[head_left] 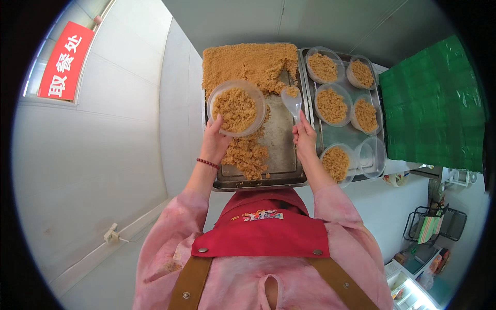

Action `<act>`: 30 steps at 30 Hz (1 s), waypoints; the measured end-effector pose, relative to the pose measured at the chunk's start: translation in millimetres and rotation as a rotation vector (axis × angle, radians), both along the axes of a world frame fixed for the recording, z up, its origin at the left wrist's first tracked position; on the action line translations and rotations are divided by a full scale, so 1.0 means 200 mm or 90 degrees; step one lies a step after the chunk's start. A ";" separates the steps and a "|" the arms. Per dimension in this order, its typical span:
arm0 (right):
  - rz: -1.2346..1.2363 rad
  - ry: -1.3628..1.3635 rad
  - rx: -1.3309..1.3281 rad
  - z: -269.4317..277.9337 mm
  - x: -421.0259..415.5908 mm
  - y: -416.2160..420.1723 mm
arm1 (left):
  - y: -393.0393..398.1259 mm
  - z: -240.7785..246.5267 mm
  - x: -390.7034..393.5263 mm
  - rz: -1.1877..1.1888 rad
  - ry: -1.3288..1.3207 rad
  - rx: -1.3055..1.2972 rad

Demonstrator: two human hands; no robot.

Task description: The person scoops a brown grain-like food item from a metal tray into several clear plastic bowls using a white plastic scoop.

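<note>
My left hand [217, 135] grips the near rim of a round clear plastic bowl [237, 108] that holds brown grain or crumbly food, above a metal tray [283, 143]. Clutched in my right hand [305, 135] is a translucent plastic rice paddle [291, 101], with a small lump of the same food on its blade. Across the far part of the tray lies a thick layer of this food [248, 62], broken at its near right edge. A loose heap [248, 159] sits at the near left of the tray, partly hidden by the bowl.
To the right, a second metal tray [335, 135] carries several filled plastic bowls [332, 106] and an unfilled one [371, 157] at its near right corner. Beyond it stands a green wrapped box or cover [430, 108]. A wall rises behind the trays.
</note>
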State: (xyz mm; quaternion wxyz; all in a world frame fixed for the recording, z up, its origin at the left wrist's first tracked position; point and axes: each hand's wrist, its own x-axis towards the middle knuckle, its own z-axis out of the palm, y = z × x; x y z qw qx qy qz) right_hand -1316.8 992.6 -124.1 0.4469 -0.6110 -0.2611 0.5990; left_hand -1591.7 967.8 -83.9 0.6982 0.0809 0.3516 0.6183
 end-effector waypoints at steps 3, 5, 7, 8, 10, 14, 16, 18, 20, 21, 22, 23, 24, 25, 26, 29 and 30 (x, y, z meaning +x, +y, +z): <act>0.117 -0.176 0.168 0.23 -0.01 -0.07 | 0.02 -0.01 -0.01 0.000 0.002 -0.007; 0.212 -0.410 0.394 0.30 -0.04 -0.12 | 0.03 -0.02 -0.01 -0.010 0.003 -0.007; 0.308 -0.642 0.429 0.42 -0.06 -0.15 | 0.04 0.00 0.01 -0.012 0.009 -0.012; 0.357 -0.757 0.444 0.47 -0.08 -0.16 | 0.04 0.00 0.01 -0.012 0.011 -0.001; 0.349 -0.714 0.424 0.57 -0.08 -0.15 | 0.03 0.00 0.02 -0.016 0.013 0.021; 0.425 -0.442 0.229 0.72 -0.13 -0.07 | 0.00 0.03 0.01 -0.031 0.030 0.032; 0.454 -0.551 0.228 0.74 -0.16 -0.04 | 0.00 0.05 0.01 -0.046 0.040 0.033; 0.464 -0.681 0.258 0.78 -0.17 -0.04 | -0.02 0.05 0.01 -0.056 0.054 0.038; 0.450 -0.832 0.320 0.85 -0.17 -0.04 | -0.04 0.06 0.00 -0.066 0.073 0.038; 0.439 -0.843 0.370 0.88 -0.19 -0.05 | -0.05 0.08 0.01 -0.078 0.082 0.035; 0.427 -0.854 0.421 0.90 -0.21 -0.04 | -0.06 0.10 0.01 -0.091 0.091 0.031; 0.415 -0.864 0.471 0.91 -0.24 -0.03 | -0.06 0.09 0.01 -0.106 0.103 0.025; 0.431 -0.884 0.510 0.90 -0.25 -0.03 | -0.05 0.09 0.01 -0.123 0.116 0.021; 0.447 -0.904 0.547 0.86 -0.26 -0.02 | -0.05 0.09 0.01 -0.141 0.129 0.017; 0.463 -0.925 0.585 0.85 -0.26 -0.02 | -0.05 0.09 0.02 -0.144 0.124 0.012; 0.524 -0.935 0.509 0.91 -0.21 -0.14 | -0.06 0.10 0.02 -0.142 0.111 -0.008; 0.538 -0.940 0.485 0.96 -0.17 -0.18 | -0.06 0.10 0.02 -0.141 0.106 -0.016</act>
